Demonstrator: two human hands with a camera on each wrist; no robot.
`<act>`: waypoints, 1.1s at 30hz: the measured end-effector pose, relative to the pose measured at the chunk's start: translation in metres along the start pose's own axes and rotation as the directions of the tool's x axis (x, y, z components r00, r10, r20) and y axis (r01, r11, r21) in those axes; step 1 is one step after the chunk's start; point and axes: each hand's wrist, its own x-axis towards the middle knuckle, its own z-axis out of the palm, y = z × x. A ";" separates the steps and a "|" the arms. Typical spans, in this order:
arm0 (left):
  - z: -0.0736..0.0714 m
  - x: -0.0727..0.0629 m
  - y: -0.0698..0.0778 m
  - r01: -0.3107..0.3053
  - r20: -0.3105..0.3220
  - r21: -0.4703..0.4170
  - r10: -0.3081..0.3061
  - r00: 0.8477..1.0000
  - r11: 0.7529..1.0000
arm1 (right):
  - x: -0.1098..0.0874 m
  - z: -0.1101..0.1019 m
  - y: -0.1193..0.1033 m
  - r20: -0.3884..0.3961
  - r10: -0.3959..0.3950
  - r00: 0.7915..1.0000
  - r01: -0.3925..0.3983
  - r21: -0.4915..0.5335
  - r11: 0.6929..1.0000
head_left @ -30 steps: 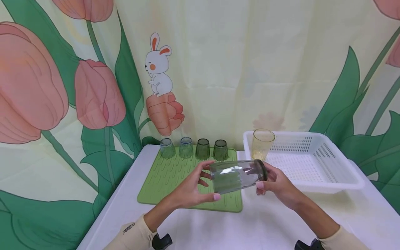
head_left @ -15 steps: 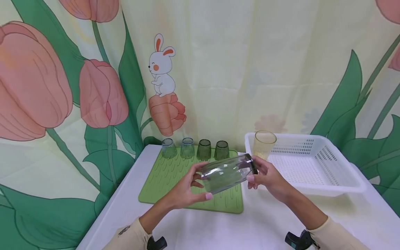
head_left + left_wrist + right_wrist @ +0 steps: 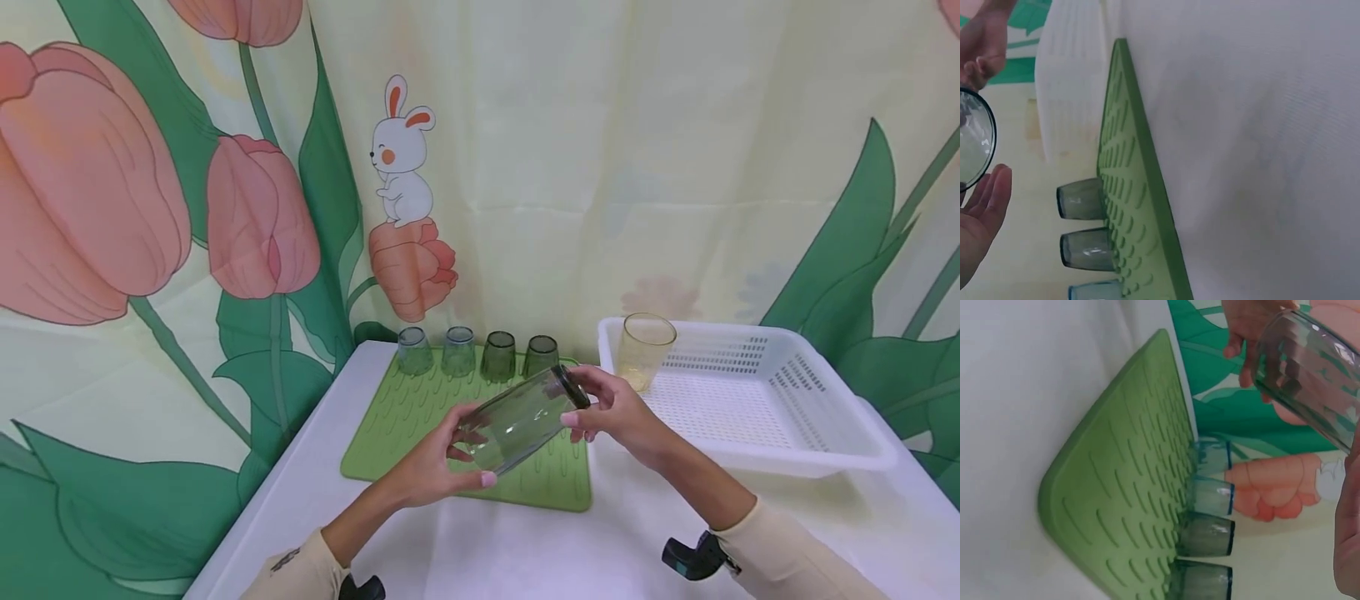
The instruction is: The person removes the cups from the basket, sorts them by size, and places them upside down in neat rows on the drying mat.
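Observation:
A large smoky grey-green glass tumbler is held tilted above the green mat, its dark thick base up and to the right. My right hand pinches it at the base between thumb and fingers. My left hand holds the other end, with fingers behind the rim and the thumb below. In the left wrist view the tumbler's round rim shows beside the left fingers. The right wrist view shows the tumbler's clear side with the left hand beyond it.
On the green ridged mat, several small glasses stand in a row along the back edge, narrower end up. A white perforated basket sits at the right, with a yellowish glass in its left corner. A patterned curtain hangs behind.
Both hands have moved left with the tumbler, which now tilts more steeply, its base end higher. The head view has shifted slightly. The small glasses and basket stay put.

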 end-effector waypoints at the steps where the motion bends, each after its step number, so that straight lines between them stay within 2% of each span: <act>1: -0.001 -0.002 -0.001 0.012 -0.003 0.008 -0.012 1.000 1.000 | 0.003 0.002 0.000 0.005 -0.001 1.000 0.001 -0.002 1.000; 6: -0.007 -0.010 -0.008 0.076 -0.019 0.048 -0.076 0.997 0.996 | 0.015 0.014 -0.001 0.020 -0.001 1.000 0.001 -0.008 1.000; 11: -0.015 -0.018 -0.016 0.117 -0.042 0.086 -0.114 0.993 0.989 | 0.029 0.025 -0.002 0.041 0.023 0.999 -0.022 -0.038 0.999; 22: -0.043 -0.036 -0.039 0.159 -0.150 0.142 -0.137 0.979 0.977 | 0.056 0.044 0.001 0.063 0.044 0.997 -0.037 -0.111 0.993; 26: -0.053 -0.043 -0.047 0.194 -0.191 0.141 -0.166 0.967 0.971 | 0.064 0.050 0.005 0.053 0.055 0.997 -0.048 -0.135 0.990; 29: -0.059 -0.048 -0.052 0.235 -0.227 0.141 -0.199 0.953 0.962 | 0.071 0.054 0.007 0.046 0.065 0.997 -0.057 -0.156 0.986; 31: -0.063 -0.051 -0.056 0.270 -0.262 0.149 -0.225 0.938 0.951 | 0.076 0.056 0.008 0.042 0.070 0.997 -0.062 -0.169 0.984; 33: -0.068 -0.055 -0.060 0.315 -0.311 0.168 -0.253 0.916 0.934 | 0.081 0.058 0.010 0.042 0.076 0.996 -0.068 -0.178 0.982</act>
